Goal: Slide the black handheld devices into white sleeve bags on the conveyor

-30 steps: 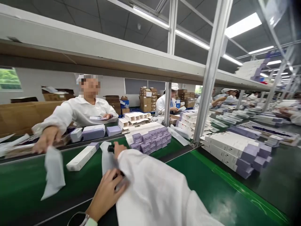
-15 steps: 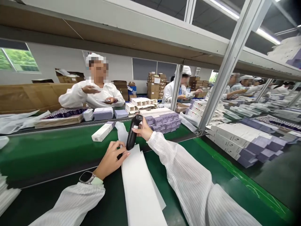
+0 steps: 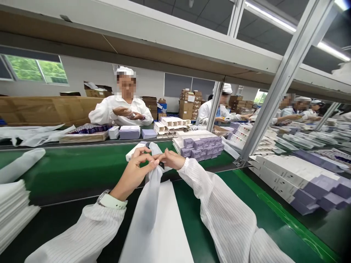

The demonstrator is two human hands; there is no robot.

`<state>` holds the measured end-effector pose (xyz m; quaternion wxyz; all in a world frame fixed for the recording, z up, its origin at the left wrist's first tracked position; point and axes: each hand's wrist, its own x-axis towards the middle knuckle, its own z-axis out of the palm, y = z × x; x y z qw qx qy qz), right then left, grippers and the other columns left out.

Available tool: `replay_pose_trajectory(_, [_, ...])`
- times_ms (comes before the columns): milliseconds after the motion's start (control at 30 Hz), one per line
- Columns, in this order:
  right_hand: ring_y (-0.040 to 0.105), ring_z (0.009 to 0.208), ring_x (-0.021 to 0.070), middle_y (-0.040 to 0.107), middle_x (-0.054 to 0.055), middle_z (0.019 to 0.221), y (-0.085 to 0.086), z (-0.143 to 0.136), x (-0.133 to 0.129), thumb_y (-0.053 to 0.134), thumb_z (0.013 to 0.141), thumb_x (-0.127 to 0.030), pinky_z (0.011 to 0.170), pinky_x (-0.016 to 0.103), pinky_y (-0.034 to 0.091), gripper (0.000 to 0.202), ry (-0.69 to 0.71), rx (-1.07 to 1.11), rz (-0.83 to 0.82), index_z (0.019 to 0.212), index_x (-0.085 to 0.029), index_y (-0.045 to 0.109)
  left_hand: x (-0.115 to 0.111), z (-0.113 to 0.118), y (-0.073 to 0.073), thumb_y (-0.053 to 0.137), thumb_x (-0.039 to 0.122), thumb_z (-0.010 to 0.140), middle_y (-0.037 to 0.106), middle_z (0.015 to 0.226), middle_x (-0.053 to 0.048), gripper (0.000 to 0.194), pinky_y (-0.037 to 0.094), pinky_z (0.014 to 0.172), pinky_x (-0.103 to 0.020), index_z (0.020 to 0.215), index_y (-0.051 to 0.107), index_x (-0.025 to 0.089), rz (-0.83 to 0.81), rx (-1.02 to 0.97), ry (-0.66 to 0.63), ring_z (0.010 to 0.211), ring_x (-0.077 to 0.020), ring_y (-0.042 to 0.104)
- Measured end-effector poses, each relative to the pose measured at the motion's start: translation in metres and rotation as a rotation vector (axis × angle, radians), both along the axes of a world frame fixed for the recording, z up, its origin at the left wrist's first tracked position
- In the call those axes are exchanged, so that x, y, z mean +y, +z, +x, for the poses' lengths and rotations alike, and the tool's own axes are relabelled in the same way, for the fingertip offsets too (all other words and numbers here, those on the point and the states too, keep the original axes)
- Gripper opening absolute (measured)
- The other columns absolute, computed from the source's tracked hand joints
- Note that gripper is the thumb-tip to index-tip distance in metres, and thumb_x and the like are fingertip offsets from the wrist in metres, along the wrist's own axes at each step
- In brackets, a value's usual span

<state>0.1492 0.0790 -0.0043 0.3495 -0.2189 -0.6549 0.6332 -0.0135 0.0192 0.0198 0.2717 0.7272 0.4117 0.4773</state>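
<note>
My left hand [image 3: 135, 173] pinches the top of a translucent white sleeve [image 3: 154, 197], which hangs over a stack of flat white sleeves [image 3: 172, 226]. My right hand [image 3: 173, 159] meets it at the sleeve's mouth, with fingers closed on the end of a black handheld device [image 3: 161, 165]. Only a small dark tip of the device shows between the hands; the remainder is hidden by the fingers and sleeve. Just behind my left fingers lies a white and lilac box [image 3: 132, 153], partly covered.
Stacked lilac-ended boxes [image 3: 201, 144] stand on the green belt [image 3: 82, 168] beyond my right hand. More boxes [image 3: 296, 179] lie right of a metal post [image 3: 270, 91]. Another stack of white sleeves [image 3: 13, 208] sits at left. A co-worker [image 3: 122, 109] works opposite.
The black device, upright in my right hand before, has come down between both hands and is mostly hidden. My left hand has lifted a sleeve from the stack. The view has shifted left.
</note>
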Motion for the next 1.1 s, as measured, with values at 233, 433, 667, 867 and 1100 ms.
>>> replay_pose_trajectory(233, [0.039,0.111,0.0199,0.046,0.006,0.118,0.012,0.004,-0.014,0.035,0.064,-0.067,0.087,0.036,0.033,0.061,0.076,-0.089,0.053,0.087,-0.017,0.063,-0.012,-0.003,0.021,0.056,0.044,0.069,0.045,0.096,-0.006,0.032,0.043,0.074,-0.028,0.054,0.053,0.016,-0.038,-0.064,-0.111,0.111,-0.025,0.035])
replay_pose_trajectory(433, [0.046,0.103,0.0189,0.051,0.007,0.11,0.026,0.002,-0.025,0.04,0.065,-0.064,0.084,0.031,0.037,0.059,0.161,-0.009,0.111,0.087,-0.014,0.062,-0.013,-0.009,0.027,0.059,0.043,0.065,0.043,0.104,-0.004,0.029,0.045,0.076,-0.029,0.058,0.054,0.015,-0.084,-0.197,-0.074,0.105,-0.023,0.043])
replay_pose_trajectory(667, [0.057,0.082,0.0163,0.059,0.003,0.088,-0.003,-0.025,-0.042,0.074,0.046,-0.039,0.073,0.031,0.044,0.076,0.246,0.04,-0.213,0.114,-0.023,0.044,-0.015,-0.008,0.042,0.062,0.035,0.065,0.047,0.104,0.002,0.018,0.045,0.063,-0.021,0.063,0.052,0.02,-0.04,-0.552,-0.027,0.089,-0.0141,0.048])
replay_pose_trajectory(867, [0.058,0.076,0.0148,0.06,0.003,0.084,-0.028,-0.045,-0.029,0.074,0.049,-0.029,0.077,0.031,0.044,0.043,-0.065,0.117,-0.185,0.087,-0.015,0.059,0.006,-0.011,0.034,0.051,0.039,0.077,0.049,0.107,0.004,0.024,0.036,0.09,-0.03,0.098,0.05,0.028,0.099,-0.558,0.166,0.097,-0.0137,0.046])
replay_pose_trajectory(1100, [0.057,0.082,0.0219,0.061,0.007,0.084,-0.058,-0.004,0.057,0.066,0.057,-0.036,0.071,0.035,0.047,0.037,-0.809,-0.093,-0.029,0.085,-0.014,0.057,0.032,0.004,-0.054,0.046,0.046,0.075,0.046,0.109,-0.006,0.037,0.032,0.089,-0.044,0.104,0.047,0.023,0.037,-0.127,0.246,0.103,-0.0243,0.041])
